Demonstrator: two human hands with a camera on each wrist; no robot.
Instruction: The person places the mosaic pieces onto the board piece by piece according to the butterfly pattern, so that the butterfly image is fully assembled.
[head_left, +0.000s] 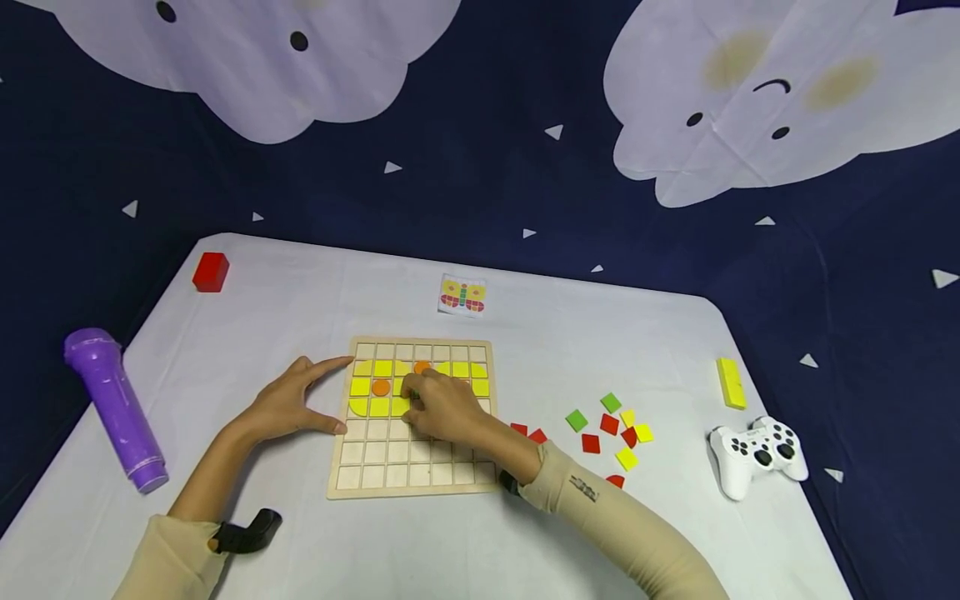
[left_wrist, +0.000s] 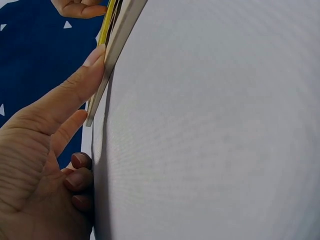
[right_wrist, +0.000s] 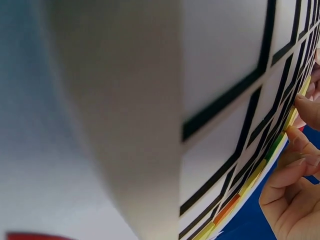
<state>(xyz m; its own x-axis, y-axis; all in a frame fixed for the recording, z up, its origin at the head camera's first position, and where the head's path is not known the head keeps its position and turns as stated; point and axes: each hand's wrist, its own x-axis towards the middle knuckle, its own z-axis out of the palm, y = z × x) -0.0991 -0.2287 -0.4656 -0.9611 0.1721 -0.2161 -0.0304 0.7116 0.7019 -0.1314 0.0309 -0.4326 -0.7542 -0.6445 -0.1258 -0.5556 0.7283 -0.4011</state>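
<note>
A wooden grid board (head_left: 386, 477) lies on the white table, with yellow tiles (head_left: 383, 367) and orange round pieces (head_left: 381, 387) in its upper rows. My left hand (head_left: 288, 404) is at the board's left side, thumb and index finger spread along the edge; in the left wrist view the thumb (left_wrist: 75, 90) touches its side. My right hand (head_left: 448, 408) bends over the middle of the board. Its thumb and index fingertip stand on either side of a yellow tile (right_wrist: 290, 119) in the third row, close to a green piece (right_wrist: 276, 145). The palm covers several cells.
Loose green (head_left: 577, 420), red (head_left: 591, 443) and yellow tiles (head_left: 626, 459) lie right of the board. Behind it is a butterfly picture card (head_left: 462, 296). A purple microphone (head_left: 120, 408) and red block (head_left: 211, 272) lie left; a yellow block (head_left: 731, 383) and white game controller (head_left: 757, 454) right.
</note>
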